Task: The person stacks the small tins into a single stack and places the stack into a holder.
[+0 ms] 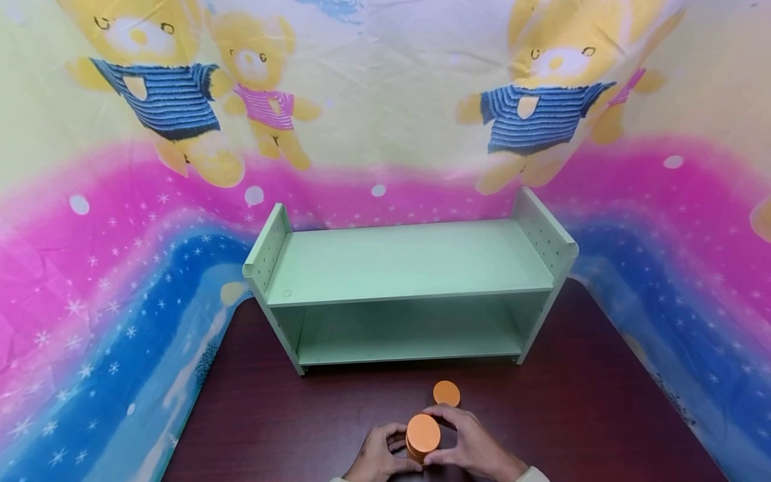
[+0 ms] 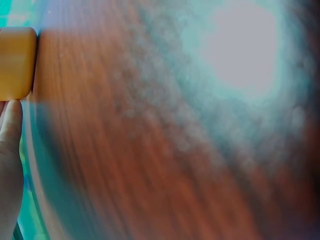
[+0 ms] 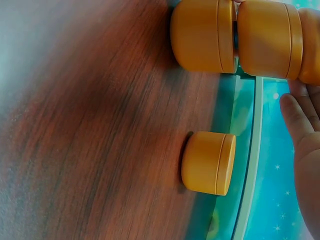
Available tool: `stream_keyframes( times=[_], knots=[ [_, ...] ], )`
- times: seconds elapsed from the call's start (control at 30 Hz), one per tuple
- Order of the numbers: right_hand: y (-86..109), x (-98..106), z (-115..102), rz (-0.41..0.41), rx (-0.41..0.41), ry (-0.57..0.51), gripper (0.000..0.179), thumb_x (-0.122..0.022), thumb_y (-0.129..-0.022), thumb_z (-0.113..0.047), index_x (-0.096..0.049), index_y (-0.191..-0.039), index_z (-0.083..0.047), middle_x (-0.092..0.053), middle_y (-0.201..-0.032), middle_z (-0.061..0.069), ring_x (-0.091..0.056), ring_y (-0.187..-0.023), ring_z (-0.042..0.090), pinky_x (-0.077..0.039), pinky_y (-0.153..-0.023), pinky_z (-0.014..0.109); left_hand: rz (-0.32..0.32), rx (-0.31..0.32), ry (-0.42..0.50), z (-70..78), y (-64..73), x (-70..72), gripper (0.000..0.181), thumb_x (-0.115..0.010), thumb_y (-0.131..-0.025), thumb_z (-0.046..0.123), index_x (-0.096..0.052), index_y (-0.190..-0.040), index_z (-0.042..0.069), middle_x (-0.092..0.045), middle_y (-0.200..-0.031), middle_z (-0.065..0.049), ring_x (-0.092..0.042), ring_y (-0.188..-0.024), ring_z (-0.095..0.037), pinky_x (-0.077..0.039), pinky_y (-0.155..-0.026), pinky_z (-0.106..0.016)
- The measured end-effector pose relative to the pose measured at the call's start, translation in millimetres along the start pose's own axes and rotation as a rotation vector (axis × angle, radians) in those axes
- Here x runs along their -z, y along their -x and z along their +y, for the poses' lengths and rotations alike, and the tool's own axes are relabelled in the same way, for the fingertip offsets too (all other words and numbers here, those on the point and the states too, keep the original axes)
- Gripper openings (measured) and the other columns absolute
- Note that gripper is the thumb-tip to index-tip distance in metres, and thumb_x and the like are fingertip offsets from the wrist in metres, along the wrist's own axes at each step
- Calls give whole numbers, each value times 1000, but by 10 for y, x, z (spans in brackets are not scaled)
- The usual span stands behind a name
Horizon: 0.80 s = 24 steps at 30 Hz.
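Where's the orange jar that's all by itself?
In the head view, the lone jar sits on the table, right of centre, between the green shelf and the right hand.

Topmost container cropped, tabletop blurred — detail uncertain

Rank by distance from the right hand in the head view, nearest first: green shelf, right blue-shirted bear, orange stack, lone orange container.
1. Orange stack: held by the right hand.
2. Lone orange container: just beyond.
3. Green shelf: behind that.
4. Blue-shirted bear: farthest back.
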State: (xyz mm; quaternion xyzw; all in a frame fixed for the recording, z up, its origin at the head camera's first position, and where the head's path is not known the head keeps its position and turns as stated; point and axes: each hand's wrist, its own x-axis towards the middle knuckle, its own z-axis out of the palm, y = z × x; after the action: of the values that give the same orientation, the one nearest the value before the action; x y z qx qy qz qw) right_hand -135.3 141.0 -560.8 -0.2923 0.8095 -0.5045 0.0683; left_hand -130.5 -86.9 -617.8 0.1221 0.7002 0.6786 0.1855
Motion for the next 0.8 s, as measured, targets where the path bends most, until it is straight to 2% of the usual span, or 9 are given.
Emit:
stream_keyframes(
  times=[0.23,0.4,0.6,0.8],
  knots=[
    [15,18,-19,-10,-12,6,66,-82,-82,-38,-59,-132,-1,-65,-124,5,-62,-115,16,-57,-92,45,-5,-5,3,-8,-2,0,49,-91,-70,3,-67,-114,-2,-68,-115,-11,-67,-110,-24,-57,-90,-28],
    [27,35,-21,-12,-19,4,64,-82,-82,-36,-59,-133,-6,-64,-125,5,-62,-115,16,-56,-92,46,-4,-12,-7,-9,1,-3,50,-91,-70,3,-67,-114,-1,-69,-115,-11,-67,-109,-22,-57,-90,-28],
    [40,65,9,14,20,-43,57,-80,-85,-33,-58,-134,-13,-65,-125,3,-61,-116,12,-55,-91,52,1,5,-1,-1,5,-12,50,-90,-70,2,-67,-114,-2,-68,-115,-12,-67,-110,-25,-57,-89,-28],
    [48,83,35,47,96,-35,58,-84,-81,-23,-59,-132,-14,-65,-125,6,-62,-115,13,-57,-92,44,2,-6,-8,15,4,-14,49,-91,-70,2,-67,-113,-2,-69,-114,-12,-68,-108,-23,-57,-89,-28]
  ],
)
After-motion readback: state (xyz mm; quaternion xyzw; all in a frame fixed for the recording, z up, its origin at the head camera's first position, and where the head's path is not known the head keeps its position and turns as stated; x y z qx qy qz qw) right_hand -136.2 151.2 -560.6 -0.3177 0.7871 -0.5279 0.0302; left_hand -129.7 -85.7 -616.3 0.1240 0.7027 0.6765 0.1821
